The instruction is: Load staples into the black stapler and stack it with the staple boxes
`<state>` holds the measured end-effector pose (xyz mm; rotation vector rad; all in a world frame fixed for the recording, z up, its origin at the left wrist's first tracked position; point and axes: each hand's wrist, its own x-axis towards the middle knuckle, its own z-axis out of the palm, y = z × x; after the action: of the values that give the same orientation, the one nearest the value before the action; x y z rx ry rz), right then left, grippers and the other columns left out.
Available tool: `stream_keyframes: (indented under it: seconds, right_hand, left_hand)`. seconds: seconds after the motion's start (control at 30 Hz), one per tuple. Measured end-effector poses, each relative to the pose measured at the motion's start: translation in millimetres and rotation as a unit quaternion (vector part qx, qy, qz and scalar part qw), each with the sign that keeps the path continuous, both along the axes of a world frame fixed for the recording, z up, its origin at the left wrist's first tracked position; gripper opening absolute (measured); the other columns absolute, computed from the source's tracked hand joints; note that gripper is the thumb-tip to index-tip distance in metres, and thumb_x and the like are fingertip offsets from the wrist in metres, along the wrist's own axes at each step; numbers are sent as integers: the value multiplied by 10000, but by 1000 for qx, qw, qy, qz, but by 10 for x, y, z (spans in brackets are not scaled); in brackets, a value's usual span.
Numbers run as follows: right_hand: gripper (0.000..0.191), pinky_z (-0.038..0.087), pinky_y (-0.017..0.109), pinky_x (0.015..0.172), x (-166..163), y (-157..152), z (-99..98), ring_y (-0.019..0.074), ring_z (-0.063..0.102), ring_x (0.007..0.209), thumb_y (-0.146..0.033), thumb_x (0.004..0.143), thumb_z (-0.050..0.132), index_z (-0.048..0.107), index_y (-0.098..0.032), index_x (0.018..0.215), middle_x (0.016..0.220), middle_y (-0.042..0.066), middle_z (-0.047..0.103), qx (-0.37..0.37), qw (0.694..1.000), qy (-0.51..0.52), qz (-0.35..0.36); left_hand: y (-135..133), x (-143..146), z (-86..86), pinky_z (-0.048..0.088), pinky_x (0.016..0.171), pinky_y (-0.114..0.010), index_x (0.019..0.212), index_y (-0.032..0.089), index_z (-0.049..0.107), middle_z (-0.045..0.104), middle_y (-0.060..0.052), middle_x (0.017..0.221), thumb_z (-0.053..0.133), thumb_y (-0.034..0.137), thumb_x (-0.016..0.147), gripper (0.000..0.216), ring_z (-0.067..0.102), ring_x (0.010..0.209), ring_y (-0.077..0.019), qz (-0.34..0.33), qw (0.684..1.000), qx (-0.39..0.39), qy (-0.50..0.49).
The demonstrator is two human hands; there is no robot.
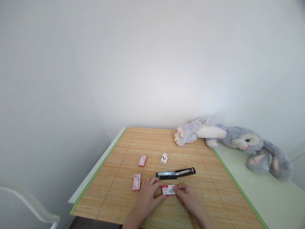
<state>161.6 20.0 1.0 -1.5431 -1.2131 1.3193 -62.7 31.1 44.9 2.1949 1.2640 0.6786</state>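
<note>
A small red-and-white staple box [168, 190] lies on the bamboo mat, held between my two hands. The thumb and index finger of my left hand [149, 194] close around its left end. At the right end, my right hand [188, 197] pinches the box, its other fingers curled under. Just beyond them lies a black stapler [166, 175], opened out flat so that its metal staple channel shows. Another red-and-white box [136, 182] rests to the left of my left hand.
Farther back on the bamboo mat [114, 197] are a smaller red-and-white box [142, 161] and a white box with a dark picture [164, 158]. A grey plush rabbit [243, 138] lies along the back right. A white curved object [33, 205] shows at lower left.
</note>
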Motion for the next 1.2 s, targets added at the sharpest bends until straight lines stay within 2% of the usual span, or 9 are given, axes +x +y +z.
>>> stream_keyframes:
  seconds: [0.2, 0.4, 0.53, 0.6, 0.67, 0.73, 0.83, 1.07, 1.2]
  right_hand:
    - [502, 184, 238, 469, -21, 19, -2, 87, 301, 425, -676, 771, 630, 655, -177, 717, 452, -59, 441, 3, 1000, 1, 27]
    - [494, 201, 248, 466, 78, 19, -17, 103, 320, 413, -676, 770, 598, 622, -194, 663, 437, -51, 438, 9, 999, -41, -3]
    - [436, 293, 260, 495, 174, 22, 72, 157, 485, 484, -635, 768, 637, 637, -207, 680, 523, 2, 583, 45, 994, -90, -42]
    - [390, 337, 270, 520, 172, 61, 162, 189, 560, 546, -602, 792, 639, 692, -216, 806, 592, 12, 643, 74, 990, -108, -57]
    - [389, 348, 278, 517, 119, 132, 259, 199, 568, 538, -566, 831, 611, 727, -232, 994, 574, -10, 626, 112, 982, -139, -53]
    - [385, 342, 283, 514, 22, 223, 329, 196, 548, 512, -527, 844, 605, 744, -245, 1067, 538, -26, 589, 147, 973, -176, -38]
    - [314, 344, 288, 538, -163, 345, 335, 192, 547, 526, -477, 816, 638, 783, -253, 982, 543, -17, 603, 163, 966, -198, -17]
    - [306, 352, 273, 520, -458, 422, 160, 179, 525, 504, -433, 837, 597, 743, -213, 992, 525, -34, 554, 156, 969, -191, -24]
    - [276, 350, 263, 541, -539, 448, 217, 163, 490, 518, -441, 876, 570, 728, -226, 949, 527, -50, 503, 171, 965, -198, -21]
  left_hand:
    - [50, -39, -45, 446, 986, -376, 1181, 378, 692, 652, -3, 1181, 761, 337, 813, 376, 569, 1152, -245, -4, 1000, -1, -14]
    - [61, -149, -120, 460, 992, -374, 1187, 366, 686, 655, -10, 1178, 754, 313, 819, 378, 578, 1145, -241, 7, 999, -11, -45]
    - [34, -157, -144, 447, 1037, -394, 1189, 340, 649, 617, -18, 1271, 816, 293, 739, 482, 544, 1213, -258, 36, 998, 10, -55]
    - [20, -129, -144, 424, 1079, -427, 1202, 319, 622, 580, -37, 1340, 870, 306, 666, 591, 508, 1267, -287, 61, 996, 27, -57]
    - [15, -92, -143, 402, 1109, -459, 1236, 305, 593, 551, -54, 1394, 902, 330, 618, 691, 481, 1304, -310, 78, 995, 36, -52]
    - [20, -60, -144, 393, 1121, -478, 1278, 303, 567, 533, -62, 1429, 908, 352, 611, 751, 471, 1320, -320, 80, 995, 38, -43]
    - [32, -34, -149, 382, 1131, -496, 1302, 309, 557, 535, -63, 1440, 898, 365, 621, 764, 477, 1322, -326, 73, 996, 36, -25]
    - [39, -36, -162, 389, 1119, -485, 1297, 310, 556, 555, -54, 1428, 899, 395, 611, 772, 495, 1305, -321, 80, 996, 35, -19]
    - [55, -35, -172, 392, 1117, -472, 1299, 312, 552, 559, -49, 1419, 891, 386, 620, 763, 494, 1303, -313, 80, 996, 36, -27]
